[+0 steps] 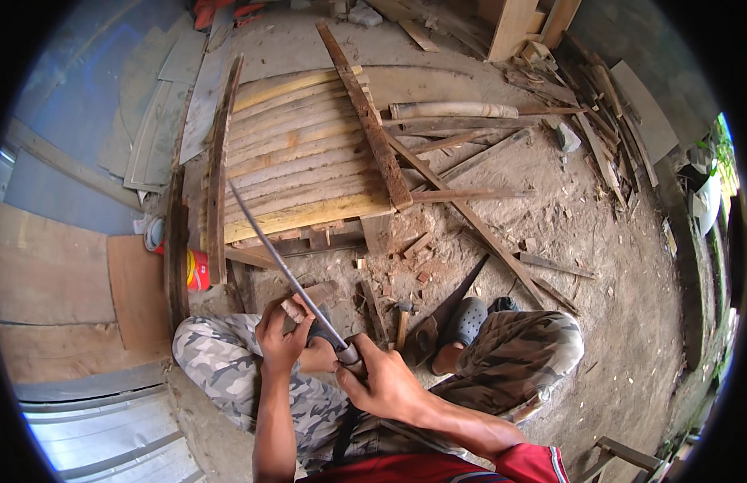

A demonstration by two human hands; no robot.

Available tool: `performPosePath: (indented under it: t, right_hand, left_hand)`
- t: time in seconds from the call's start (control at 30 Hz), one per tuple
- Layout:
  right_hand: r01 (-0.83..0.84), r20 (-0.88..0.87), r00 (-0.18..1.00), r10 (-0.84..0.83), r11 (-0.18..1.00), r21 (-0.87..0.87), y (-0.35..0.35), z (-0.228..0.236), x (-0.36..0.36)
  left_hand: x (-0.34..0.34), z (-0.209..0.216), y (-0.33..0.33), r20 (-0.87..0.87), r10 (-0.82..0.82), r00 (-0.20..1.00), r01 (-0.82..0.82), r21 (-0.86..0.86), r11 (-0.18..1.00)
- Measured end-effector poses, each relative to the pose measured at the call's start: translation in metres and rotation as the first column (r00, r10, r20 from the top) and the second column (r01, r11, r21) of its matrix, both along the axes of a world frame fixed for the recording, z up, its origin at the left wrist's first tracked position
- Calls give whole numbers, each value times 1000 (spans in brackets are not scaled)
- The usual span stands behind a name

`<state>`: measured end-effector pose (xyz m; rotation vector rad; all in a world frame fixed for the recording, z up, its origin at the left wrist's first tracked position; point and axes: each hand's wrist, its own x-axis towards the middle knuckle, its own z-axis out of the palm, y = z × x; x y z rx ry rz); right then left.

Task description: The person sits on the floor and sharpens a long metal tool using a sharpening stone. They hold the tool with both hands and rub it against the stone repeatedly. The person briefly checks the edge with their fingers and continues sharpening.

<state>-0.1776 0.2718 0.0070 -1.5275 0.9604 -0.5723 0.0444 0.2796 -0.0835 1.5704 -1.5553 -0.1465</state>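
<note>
My right hand [385,382] is closed round the handle of a machete [269,248], just below its grey metal collar. The long, narrow blade slants up and to the left, seen almost edge-on. A short wood block [294,310] is gripped in my left hand [282,342], fingers bent around it. The blade passes across or just over this block; whether they touch I cannot tell. On the ground between my feet lie a hammer [403,322] with a wooden handle and a handsaw [462,287] with a dark blade.
Ahead lies a slatted wooden platform [297,153] with two dark beams [361,109] across it. Loose planks [470,209], wood scraps and chips litter the ground to its right. A red container [198,270] stands left. My camouflage-covered legs [518,354] are bent on either side.
</note>
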Motion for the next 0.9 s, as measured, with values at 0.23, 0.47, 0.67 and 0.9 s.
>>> performPosePath:
  t: [0.23,0.47,0.67,0.9]
  right_hand:
    - [-32,-31,999,32,999,2,-6,2,-2]
    - [-81,-39,996,82,996,33,-13,12,-3]
    - [11,-58,998,-15,998,-66,-3,7,2]
    - [21,13,1000,-21,999,-32,-3,7,1]
  left_hand:
    - [-1,-1,-2,52,-28,998,30,-29,999]
    - [-3,2,-9,35,-50,998,52,-73,996]
    - [-4,4,-13,60,-37,998,43,-95,995]
    - [-8,11,-13,80,-29,996,37,-101,994]
